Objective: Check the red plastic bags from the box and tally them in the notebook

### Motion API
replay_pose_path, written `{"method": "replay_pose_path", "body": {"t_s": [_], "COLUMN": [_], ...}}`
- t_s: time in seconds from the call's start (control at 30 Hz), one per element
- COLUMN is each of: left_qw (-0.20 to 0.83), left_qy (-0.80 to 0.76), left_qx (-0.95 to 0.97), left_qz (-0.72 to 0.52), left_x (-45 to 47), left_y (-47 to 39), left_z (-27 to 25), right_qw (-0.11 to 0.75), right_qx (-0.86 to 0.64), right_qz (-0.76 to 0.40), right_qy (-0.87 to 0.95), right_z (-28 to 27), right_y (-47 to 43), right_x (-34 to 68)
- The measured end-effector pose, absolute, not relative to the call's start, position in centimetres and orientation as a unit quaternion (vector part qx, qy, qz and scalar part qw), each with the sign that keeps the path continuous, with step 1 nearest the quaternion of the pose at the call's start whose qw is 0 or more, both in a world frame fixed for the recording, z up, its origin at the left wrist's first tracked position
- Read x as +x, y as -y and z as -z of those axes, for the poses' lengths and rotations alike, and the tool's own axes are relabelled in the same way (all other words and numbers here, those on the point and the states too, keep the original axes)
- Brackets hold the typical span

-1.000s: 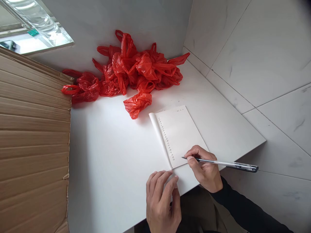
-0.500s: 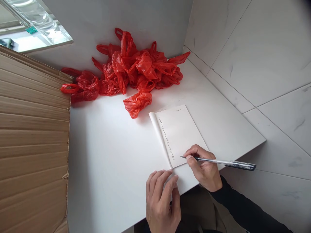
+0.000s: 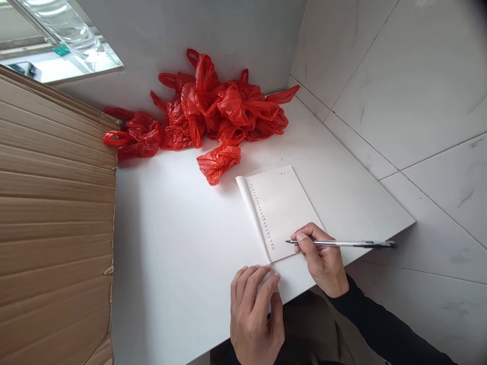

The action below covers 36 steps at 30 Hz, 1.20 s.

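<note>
A pen (image 3: 342,244) with a clear barrel and dark cap end is pinched in my right hand (image 3: 323,258). Its tip points left, just over the lower part of a notebook page; whether it touches the paper I cannot tell. The white notebook (image 3: 287,213) lies tilted on the white table, with its cover or earlier pages rolled back on the left. A column of small handwritten marks runs down the page's left side. My left hand (image 3: 256,314) rests at the table's near edge, below the notebook's bottom corner, fingers loosely bent and holding nothing visible.
Several crumpled red plastic bags (image 3: 232,106) are heaped along the back of the table (image 3: 182,228). A cardboard sheet (image 3: 57,218) stands on the left. Behind are a grey wall with an opening at upper left, and a tiled wall (image 3: 426,81) at right.
My right hand has shifted slightly up, and the pen lies more level, its cap end higher. My left hand stays by the notebook's corner. The view has shifted a little.
</note>
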State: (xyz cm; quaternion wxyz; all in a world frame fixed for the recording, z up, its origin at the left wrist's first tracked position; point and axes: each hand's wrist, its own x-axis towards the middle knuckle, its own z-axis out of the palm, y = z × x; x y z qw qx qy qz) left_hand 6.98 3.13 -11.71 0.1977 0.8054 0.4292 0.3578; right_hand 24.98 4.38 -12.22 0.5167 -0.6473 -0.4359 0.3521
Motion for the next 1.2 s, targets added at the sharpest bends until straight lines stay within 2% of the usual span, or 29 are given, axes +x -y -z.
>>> {"method": "replay_pose_path", "body": {"t_s": [0.3,0.47,0.73,1.03,1.2], "left_qw": [0.177,0.168,0.21,0.135,0.115], "left_qy": [-0.427,-0.416,-0.418,-0.546,-0.607], "left_qx": [0.805,0.81,0.777,0.662,0.606], "left_qz": [-0.372,-0.377,-0.42,-0.495,-0.502], "left_x": [6.6,6.2,4.3,-3.7,-7.3], "left_y": [-2.8,-2.2,-1.2,1.6,1.6], "left_z": [11.9,12.5,12.9,9.8,10.1], "right_qw": [0.497,0.44,0.327,0.296,0.301], "right_qx": [-0.676,-0.713,-0.787,-0.787,-0.769], "right_qz": [-0.357,-0.354,-0.316,-0.295,-0.298], "right_qy": [0.411,0.416,0.417,0.454,0.479], "right_z": [11.7,10.9,10.0,9.6,9.0], "right_y": [-4.2,-4.4,-4.8,-3.1,-2.9], "right_x": [25.9,28.9,34.3,35.6,34.6]}}
